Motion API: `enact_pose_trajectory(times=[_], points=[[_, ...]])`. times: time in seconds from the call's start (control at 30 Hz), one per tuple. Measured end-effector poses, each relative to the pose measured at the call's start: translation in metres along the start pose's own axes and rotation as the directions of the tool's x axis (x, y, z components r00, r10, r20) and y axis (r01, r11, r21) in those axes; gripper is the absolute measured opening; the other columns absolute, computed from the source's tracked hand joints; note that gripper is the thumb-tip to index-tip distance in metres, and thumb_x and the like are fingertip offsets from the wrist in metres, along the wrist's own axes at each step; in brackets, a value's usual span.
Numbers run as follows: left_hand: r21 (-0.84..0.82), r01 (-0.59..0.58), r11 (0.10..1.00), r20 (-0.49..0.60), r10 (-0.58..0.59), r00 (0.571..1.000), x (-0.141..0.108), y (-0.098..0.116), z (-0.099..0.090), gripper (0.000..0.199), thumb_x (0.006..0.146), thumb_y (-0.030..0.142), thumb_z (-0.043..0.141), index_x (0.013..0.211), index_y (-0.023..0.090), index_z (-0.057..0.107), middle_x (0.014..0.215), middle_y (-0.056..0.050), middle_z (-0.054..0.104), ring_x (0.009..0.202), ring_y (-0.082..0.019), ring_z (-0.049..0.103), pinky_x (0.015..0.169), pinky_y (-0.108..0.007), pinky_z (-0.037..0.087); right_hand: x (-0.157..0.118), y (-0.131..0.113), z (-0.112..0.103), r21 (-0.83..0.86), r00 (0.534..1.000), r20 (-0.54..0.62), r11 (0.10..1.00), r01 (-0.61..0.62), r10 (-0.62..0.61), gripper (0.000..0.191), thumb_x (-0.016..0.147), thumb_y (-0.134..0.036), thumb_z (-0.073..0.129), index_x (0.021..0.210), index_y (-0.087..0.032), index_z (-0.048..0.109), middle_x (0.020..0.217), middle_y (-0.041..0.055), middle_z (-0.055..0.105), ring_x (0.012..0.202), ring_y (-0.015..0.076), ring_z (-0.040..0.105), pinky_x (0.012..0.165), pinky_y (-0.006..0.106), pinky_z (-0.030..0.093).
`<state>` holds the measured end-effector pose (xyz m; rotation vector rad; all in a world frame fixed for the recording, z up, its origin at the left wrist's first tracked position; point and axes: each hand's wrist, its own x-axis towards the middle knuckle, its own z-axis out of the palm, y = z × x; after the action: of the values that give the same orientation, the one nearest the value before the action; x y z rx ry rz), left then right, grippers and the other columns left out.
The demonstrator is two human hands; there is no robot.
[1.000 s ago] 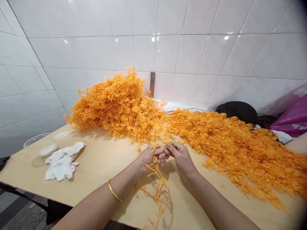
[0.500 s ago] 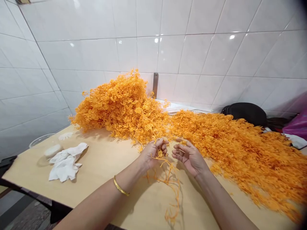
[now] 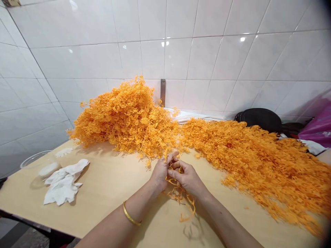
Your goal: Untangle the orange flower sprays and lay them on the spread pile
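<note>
Between my hands is an orange branching sprig (image 3: 177,194), thin like an artificial flower stem, its lower twigs dangling over the table. My left hand (image 3: 160,172), with a gold bangle (image 3: 130,215) on its wrist, pinches the sprig near its top. Curled around the same sprig from the right, my right hand (image 3: 186,176) touches it with thumb and fingers; the exact grip is partly hidden. Just beyond my hands stands a tall heap of orange sprigs (image 3: 126,117). A flatter spread of orange sprigs (image 3: 256,155) stretches along the right side.
On the wooden table (image 3: 108,193) at left lie a crumpled white tissue (image 3: 64,182), a whitish round object (image 3: 49,169) and a clear rim (image 3: 33,158). By the tiled wall (image 3: 178,58) are a metal bracket (image 3: 162,93), a black case (image 3: 260,119) and a purple bag (image 3: 318,127).
My right hand has moved left and closed in on the sprig beside my left hand. The dangling twigs have risen a little. The view has shifted slightly to the right.
</note>
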<state>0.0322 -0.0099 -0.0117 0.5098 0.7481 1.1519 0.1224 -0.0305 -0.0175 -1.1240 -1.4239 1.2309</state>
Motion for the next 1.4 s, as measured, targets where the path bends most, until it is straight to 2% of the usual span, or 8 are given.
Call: enact_pose_trajectory(times=[0.33, 0.6, 0.9, 0.97, 1.03, 1.1, 1.23, 1.4], points=[[-0.107, -0.002, 0.994, 0.106, 0.013, 0.994, 0.001, 0.010, -0.009, 0.022, 0.073, 0.017, 0.046, 0.090, 0.012, 0.058, 0.068, -0.003, 0.055, 0.063, -0.012, 0.054, 0.059, -0.023, 0.043, 0.002, 0.001, -0.010, -0.277, 0.982, -0.034, 0.946, 0.167, -0.183, 0.017, 0.078, -0.027, 0.042, 0.066, -0.018, 0.049, 0.069, 0.0002, 0.052, 0.068, 0.0141, 0.047, 0.063, 0.026, 0.035], [-0.146, 0.039, 0.989, 0.191, -0.011, 0.982, -0.003, 0.013, -0.003, 0.021, 0.079, 0.017, 0.043, 0.081, 0.007, 0.061, 0.043, 0.005, 0.029, 0.054, -0.009, 0.046, 0.060, -0.018, 0.041, 0.006, 0.003, -0.014, -0.512, 0.928, -0.188, 0.838, 0.186, -0.321, 0.028, 0.085, -0.028, 0.029, 0.057, -0.021, 0.031, 0.052, -0.0029, 0.038, 0.049, 0.0124, 0.037, 0.049, 0.025, 0.027], [0.303, -0.326, 0.896, 0.124, 0.303, 0.945, -0.006, 0.004, 0.008, 0.015, 0.068, 0.025, 0.057, 0.068, 0.011, 0.062, 0.045, 0.003, 0.043, 0.044, -0.006, 0.037, 0.046, -0.019, 0.028, 0.004, -0.006, -0.018, -0.935, 0.948, -0.104, 0.355, 0.010, -0.300, 0.024, 0.071, -0.003, 0.036, 0.084, -0.016, 0.050, 0.081, 0.0081, 0.053, 0.054, 0.0147, 0.048, 0.047, 0.026, 0.026], [0.356, -0.323, 0.877, 0.063, 0.322, 0.945, -0.008, 0.004, 0.002, 0.021, 0.069, 0.032, 0.055, 0.070, 0.012, 0.061, 0.038, 0.007, 0.032, 0.037, -0.005, 0.027, 0.040, -0.019, 0.021, 0.008, -0.003, -0.038, -0.898, 0.911, -0.245, 0.432, -0.085, -0.331, 0.021, 0.069, -0.003, 0.038, 0.077, -0.017, 0.051, 0.076, 0.0076, 0.052, 0.052, 0.0145, 0.047, 0.047, 0.026, 0.026], [0.384, -0.285, 0.878, -0.015, 0.314, 0.949, -0.009, 0.005, -0.005, 0.024, 0.070, 0.036, 0.055, 0.072, 0.012, 0.059, 0.035, 0.009, 0.024, 0.034, -0.004, 0.020, 0.038, -0.019, 0.015, 0.014, 0.001, -0.059, -0.729, 0.837, -0.454, 0.667, -0.152, -0.306, 0.016, 0.072, -0.007, 0.039, 0.062, -0.019, 0.045, 0.062, 0.0041, 0.048, 0.048, 0.0129, 0.044, 0.045, 0.025, 0.027], [0.404, -0.256, 0.878, -0.062, 0.305, 0.950, -0.007, 0.005, -0.011, 0.023, 0.070, 0.036, 0.055, 0.070, 0.013, 0.058, 0.035, 0.010, 0.024, 0.033, -0.003, 0.020, 0.037, -0.018, 0.014, 0.017, 0.004, -0.072, -0.351, 0.857, -0.510, 0.928, -0.124, -0.078, 0.018, 0.075, -0.018, 0.043, 0.056, -0.020, 0.041, 0.053, 0.0003, 0.044, 0.042, 0.0112, 0.040, 0.041, 0.023, 0.027], [0.398, -0.262, 0.879, 0.003, 0.285, 0.959, 0.001, 0.000, -0.009, 0.021, 0.072, 0.034, 0.054, 0.064, 0.015, 0.054, 0.035, 0.009, 0.026, 0.032, -0.003, 0.021, 0.036, -0.018, 0.016, 0.015, 0.000, -0.056, 0.073, 0.963, -0.238, 0.991, -0.115, 0.129, 0.016, 0.071, -0.034, 0.050, 0.069, -0.018, 0.048, 0.059, -0.0014, 0.049, 0.038, 0.0067, 0.037, 0.038, 0.021, 0.031], [0.347, -0.257, 0.902, 0.052, 0.255, 0.966, -0.001, -0.002, -0.003, 0.022, 0.071, 0.032, 0.055, 0.058, 0.014, 0.052, 0.034, 0.007, 0.032, 0.030, -0.003, 0.025, 0.035, -0.018, 0.019, 0.006, -0.009, -0.022, 0.333, 0.987, -0.010, 0.931, -0.148, 0.161, 0.032, 0.066, -0.048, 0.057, 0.072, -0.018, 0.049, 0.055, -0.0050, 0.046, 0.038, 0.0043, 0.035, 0.038, 0.018, 0.030]])
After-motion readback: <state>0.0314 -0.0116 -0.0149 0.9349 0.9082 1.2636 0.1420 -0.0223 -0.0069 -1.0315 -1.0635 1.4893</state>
